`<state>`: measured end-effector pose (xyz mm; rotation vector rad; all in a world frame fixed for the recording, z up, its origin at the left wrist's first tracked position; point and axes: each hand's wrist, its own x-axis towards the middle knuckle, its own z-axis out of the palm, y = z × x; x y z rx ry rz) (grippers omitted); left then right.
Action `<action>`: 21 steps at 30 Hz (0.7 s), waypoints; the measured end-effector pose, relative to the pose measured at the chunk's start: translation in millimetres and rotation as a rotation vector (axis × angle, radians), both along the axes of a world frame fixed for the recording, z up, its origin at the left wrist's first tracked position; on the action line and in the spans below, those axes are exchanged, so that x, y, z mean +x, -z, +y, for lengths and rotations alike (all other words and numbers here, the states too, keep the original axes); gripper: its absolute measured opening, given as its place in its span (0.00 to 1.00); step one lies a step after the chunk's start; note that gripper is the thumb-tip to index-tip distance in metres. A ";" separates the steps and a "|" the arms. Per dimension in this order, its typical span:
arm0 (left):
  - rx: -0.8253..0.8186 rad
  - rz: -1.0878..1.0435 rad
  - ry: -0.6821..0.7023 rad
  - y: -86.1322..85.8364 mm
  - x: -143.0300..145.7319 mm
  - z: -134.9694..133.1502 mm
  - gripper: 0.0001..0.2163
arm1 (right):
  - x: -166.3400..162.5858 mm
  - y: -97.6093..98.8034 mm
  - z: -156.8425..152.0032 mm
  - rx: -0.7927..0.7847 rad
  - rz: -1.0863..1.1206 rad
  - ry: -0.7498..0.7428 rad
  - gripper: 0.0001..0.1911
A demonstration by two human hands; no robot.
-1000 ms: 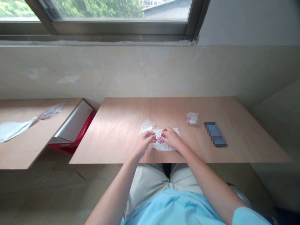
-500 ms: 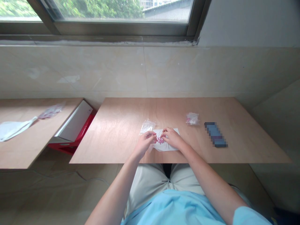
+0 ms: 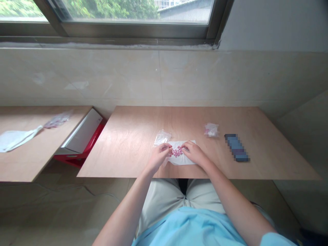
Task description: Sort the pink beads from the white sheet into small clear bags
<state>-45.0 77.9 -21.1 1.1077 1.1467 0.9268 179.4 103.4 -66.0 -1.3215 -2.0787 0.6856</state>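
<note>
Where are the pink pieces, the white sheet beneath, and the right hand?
Pink pieces [image 3: 177, 151]: head view, middle of the cluster.
White sheet [image 3: 183, 161]: head view, bare lower part.
Right hand [image 3: 194, 151]: head view, its back.

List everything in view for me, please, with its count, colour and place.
main table: 1, light wood, centre
sheet: 1, white, on main table
beads: many, pink, on sheet
clear bag: 1, colourless, left of sheet
small packet: 1, white-pink, behind sheet, rightward
pixelated object: 1, blue, main table, right
side table: 1, light wood, left
cloth: 1, white, on side table
second bag: 1, clear and pinkish, beside cloth
box: 1, white, between tables
plastic item: 1, red, beneath box
cable: 1, grey, on floor
window: 1, grey-framed, top
back wall: 1, beige, background
shirt: 1, light blue, bottom
trousers: 1, pale, below main table
left hand: 1, left of beads
right hand: 1, right of beads
</note>
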 end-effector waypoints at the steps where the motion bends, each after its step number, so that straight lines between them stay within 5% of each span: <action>1: -0.001 0.000 -0.002 0.7 0.5 0.1 0.13 | 1.2 0.9 -4.8 -0.007 -0.010 0.022 0.05; 13: -0.068 -0.150 0.039 1.0 1.1 -2.4 0.16 | -7.7 8.9 -19.9 -0.056 -0.028 0.121 0.02; 16: -0.046 -0.163 0.077 -1.9 3.5 -4.1 0.14 | -10.4 -6.7 -19.2 -0.089 0.167 0.177 0.04; 21: 0.026 -0.035 0.149 -3.0 8.0 -6.3 0.12 | -28.4 -60.0 -26.7 -0.123 0.441 0.215 0.09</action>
